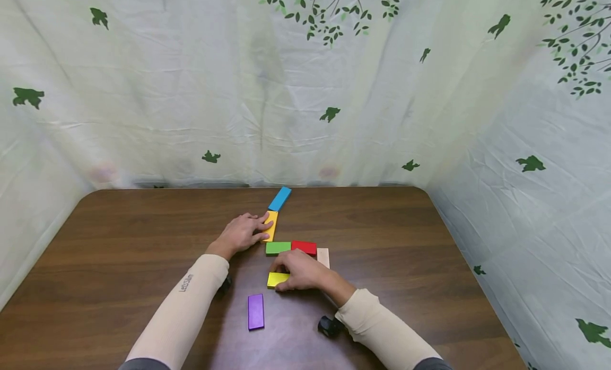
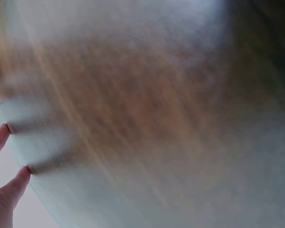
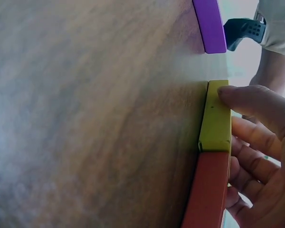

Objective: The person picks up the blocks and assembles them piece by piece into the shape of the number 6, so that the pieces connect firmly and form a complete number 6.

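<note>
The right grip pinches the yellow block between thumb and fingers. The left grip, its fingers spread, touches the amber block. Beyond the right grip lies a green block.

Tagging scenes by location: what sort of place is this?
Probably a curtained-off recording booth: pale leaf-print fabric hangs on three sides of a brown table, and a dark wrist-worn device shows.
</note>
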A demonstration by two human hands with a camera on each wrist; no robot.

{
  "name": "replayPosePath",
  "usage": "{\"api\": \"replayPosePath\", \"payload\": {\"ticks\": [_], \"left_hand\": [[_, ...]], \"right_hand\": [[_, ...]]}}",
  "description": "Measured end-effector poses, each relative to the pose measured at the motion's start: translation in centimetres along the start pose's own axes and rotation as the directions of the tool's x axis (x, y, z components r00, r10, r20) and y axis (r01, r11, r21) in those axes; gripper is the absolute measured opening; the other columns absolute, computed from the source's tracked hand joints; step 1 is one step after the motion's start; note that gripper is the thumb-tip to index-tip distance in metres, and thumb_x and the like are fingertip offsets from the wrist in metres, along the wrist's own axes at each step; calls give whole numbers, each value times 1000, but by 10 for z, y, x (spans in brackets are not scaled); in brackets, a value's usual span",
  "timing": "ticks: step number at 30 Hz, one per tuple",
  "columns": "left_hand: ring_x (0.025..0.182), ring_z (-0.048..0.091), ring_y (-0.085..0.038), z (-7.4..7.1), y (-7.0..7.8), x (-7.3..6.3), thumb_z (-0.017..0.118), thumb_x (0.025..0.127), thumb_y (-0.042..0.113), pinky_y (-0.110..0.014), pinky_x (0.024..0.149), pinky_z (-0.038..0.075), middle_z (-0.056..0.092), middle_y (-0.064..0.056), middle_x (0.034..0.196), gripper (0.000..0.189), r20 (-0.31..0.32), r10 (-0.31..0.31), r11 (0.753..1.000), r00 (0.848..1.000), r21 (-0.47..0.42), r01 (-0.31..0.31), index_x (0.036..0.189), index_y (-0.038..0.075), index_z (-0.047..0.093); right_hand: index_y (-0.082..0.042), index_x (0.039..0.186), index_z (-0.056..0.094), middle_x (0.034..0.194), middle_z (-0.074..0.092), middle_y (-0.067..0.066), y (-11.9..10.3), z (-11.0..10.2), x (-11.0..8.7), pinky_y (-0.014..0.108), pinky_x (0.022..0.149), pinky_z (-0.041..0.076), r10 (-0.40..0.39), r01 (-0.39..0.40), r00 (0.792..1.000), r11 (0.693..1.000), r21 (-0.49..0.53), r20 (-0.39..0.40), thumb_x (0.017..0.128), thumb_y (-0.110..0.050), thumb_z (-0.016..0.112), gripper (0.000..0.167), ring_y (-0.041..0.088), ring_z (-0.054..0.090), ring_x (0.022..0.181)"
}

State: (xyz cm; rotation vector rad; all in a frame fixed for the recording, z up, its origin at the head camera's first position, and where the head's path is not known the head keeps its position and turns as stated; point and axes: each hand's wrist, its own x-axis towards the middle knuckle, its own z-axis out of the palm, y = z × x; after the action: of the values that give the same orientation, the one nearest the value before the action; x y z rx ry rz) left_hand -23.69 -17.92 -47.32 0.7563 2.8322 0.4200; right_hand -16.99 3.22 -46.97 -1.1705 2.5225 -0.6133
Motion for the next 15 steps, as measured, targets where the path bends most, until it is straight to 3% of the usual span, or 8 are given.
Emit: {"api": "replayPosePath", "payload": {"ticks": [15], "left_hand": [[127, 43, -42, 1, 2, -2, 61, 94, 33, -57, 100, 37, 39, -10, 150, 48, -5, 9, 1000, 1000, 9, -9, 137, 15, 54]], "right_hand": [[-11, 97, 73, 86, 64, -9, 1, 5, -1, 14, 69, 41, 37, -35, 999, 997, 72, -31, 76, -19, 83, 24, 2, 51, 75]]}}
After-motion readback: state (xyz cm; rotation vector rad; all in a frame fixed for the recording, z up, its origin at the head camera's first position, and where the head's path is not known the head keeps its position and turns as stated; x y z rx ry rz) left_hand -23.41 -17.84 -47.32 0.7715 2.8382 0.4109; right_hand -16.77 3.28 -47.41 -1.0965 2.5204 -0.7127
